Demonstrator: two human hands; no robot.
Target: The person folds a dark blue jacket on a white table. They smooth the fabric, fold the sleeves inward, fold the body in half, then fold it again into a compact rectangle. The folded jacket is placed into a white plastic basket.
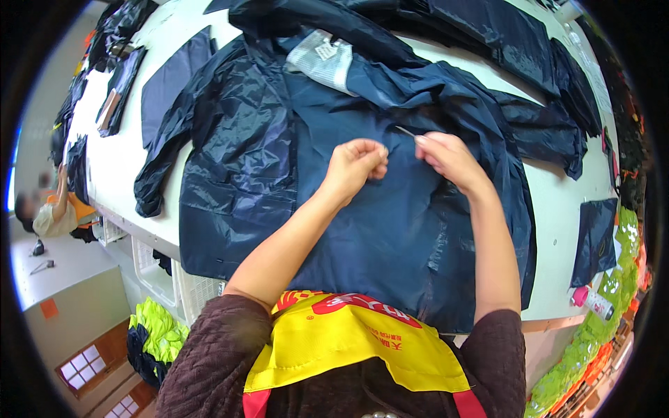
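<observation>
A dark navy, shiny jacket (pixel 237 146) lies spread open on the white table, its lining up and its collar away from me. Over the middle of the lining, my left hand (pixel 355 166) is closed in a pinch; whatever it may hold is too small to make out. Just to its right, my right hand (pixel 449 159) grips a thin, pointed metal tool (pixel 405 131), whose tip sticks out toward the left. Whether it is tweezers or snips I cannot tell. A pale mesh panel with a white label (pixel 325 50) shows inside the jacket near the collar.
More folded navy garments (pixel 488 31) lie along the table's far side. A folded navy piece (pixel 594 240) and a bottle (pixel 594 303) are at the right edge. White plastic crates (pixel 155 268) stand below the left edge. Another person (pixel 59 212) is at far left.
</observation>
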